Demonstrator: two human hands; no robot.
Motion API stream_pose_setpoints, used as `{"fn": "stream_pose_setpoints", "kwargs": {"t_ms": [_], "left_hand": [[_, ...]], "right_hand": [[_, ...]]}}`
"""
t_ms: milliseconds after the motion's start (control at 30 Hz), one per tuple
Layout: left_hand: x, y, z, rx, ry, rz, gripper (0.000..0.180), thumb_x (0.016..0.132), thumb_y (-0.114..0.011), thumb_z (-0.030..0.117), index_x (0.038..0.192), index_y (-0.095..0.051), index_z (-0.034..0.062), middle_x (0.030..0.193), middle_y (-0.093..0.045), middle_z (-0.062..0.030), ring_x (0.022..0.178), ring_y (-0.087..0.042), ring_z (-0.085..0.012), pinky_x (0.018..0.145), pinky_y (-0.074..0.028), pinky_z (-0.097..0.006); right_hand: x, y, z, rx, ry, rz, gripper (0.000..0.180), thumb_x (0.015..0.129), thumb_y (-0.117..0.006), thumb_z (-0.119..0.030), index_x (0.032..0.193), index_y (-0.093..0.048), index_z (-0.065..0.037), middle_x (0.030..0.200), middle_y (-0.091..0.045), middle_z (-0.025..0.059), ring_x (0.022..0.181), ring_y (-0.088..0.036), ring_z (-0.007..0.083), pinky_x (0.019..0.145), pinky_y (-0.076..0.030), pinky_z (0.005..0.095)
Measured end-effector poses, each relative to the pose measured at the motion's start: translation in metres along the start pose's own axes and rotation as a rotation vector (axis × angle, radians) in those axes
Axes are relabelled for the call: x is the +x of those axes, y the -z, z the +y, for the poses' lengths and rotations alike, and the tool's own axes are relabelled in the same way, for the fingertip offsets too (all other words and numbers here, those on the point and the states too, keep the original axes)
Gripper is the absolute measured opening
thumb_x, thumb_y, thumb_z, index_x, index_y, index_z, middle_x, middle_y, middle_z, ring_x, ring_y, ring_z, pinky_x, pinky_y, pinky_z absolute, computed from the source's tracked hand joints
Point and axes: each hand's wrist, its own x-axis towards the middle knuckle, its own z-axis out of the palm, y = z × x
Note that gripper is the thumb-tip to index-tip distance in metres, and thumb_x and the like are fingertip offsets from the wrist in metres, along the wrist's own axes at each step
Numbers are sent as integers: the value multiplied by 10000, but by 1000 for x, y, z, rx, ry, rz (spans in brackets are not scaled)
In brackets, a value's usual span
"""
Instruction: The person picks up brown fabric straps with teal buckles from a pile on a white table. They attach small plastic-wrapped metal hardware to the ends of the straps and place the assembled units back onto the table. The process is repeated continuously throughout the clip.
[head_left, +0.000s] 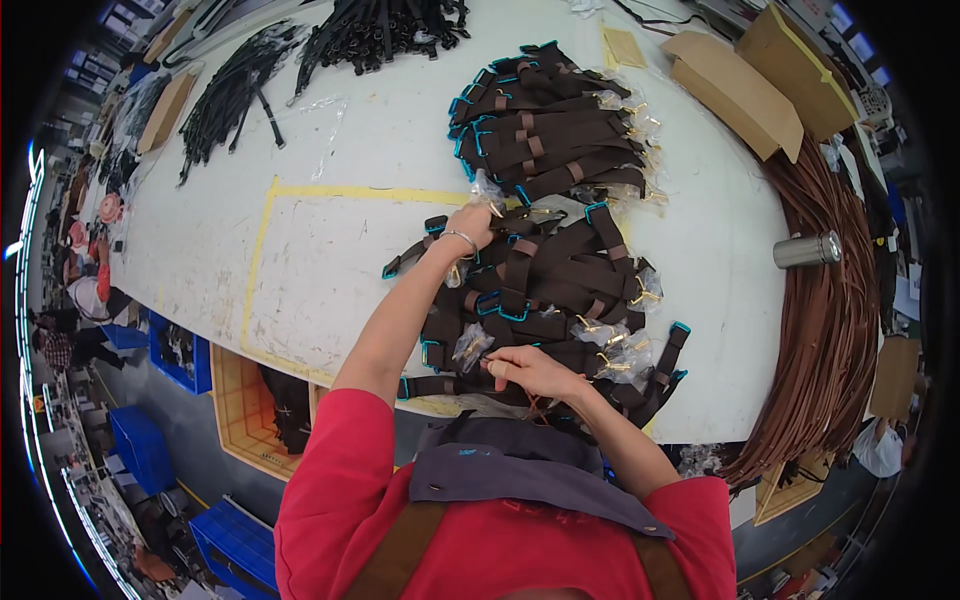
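A loose pile of dark brown webbing straps [570, 258] lies before me, with blue-covered buckles and gold metal hooks in clear plastic wrap. My left hand [474, 224] is closed at the pile's far left side, around a strap end with a plastic-wrapped hook [486, 190] poking out beyond the fingers. At the near side, my right hand [538, 371] has thumb and fingers pinched together beside another plastic-wrapped hook [472, 346]. What sits in that pinch is too small to make out.
A neater stack of similar straps [550, 130] lies beyond the pile. Black straps [385, 35] are heaped at the far edge. To the right are a metal flask [808, 250], long brown strips [815, 330] and an open cardboard box [735, 95]. Yellow tape [262, 250] marks the white table.
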Motion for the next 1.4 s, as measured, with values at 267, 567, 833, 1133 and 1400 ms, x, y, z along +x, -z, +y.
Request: {"fn": "stream_pose_setpoints", "kwargs": {"t_ms": [267,567,833,1133,1400], "left_hand": [[-81,88,29,-1278,183,-132,158,706,-592,6,780,-454,-9,615,-527,-85,506,-530,-163,454,-424,-278],[-196,74,73,-1778,257,343,110,759,-546,41,832,-472,6,689,-510,-76,590,-519,-173,514,-438,-294],[-232,38,94,-1821,247,445,236,731,-590,-22,821,-389,62,973,-531,-136,804,-594,-255,663,-526,-382],[-211,87,98,-664,-346,-46,533,649,-729,169,1074,-441,27,1170,-450,-122,1029,-491,-236,849,-394,-331],[-190,30,104,-371,-399,517,409,584,-645,26,937,-440,19,1025,-549,-155,769,-597,-279,645,-482,-322]], "right_hand": [[-42,33,-39,447,215,394,329,820,-555,-192,1088,-510,-6,828,-572,2,467,-386,1,405,-301,152],[2,-9,-48,900,378,-86,617,808,-576,-246,1285,-269,-5,1228,-444,148,534,-577,120,353,-316,158],[-51,-36,-39,558,114,415,286,731,-599,-25,1004,-528,23,838,-612,80,511,-542,70,445,-422,180],[-112,25,-52,419,261,718,303,686,-566,18,985,-520,23,770,-615,63,485,-486,42,429,-394,158],[-98,22,-67,616,386,587,232,779,-538,-58,992,-519,33,874,-613,125,458,-546,91,317,-285,149]]}}
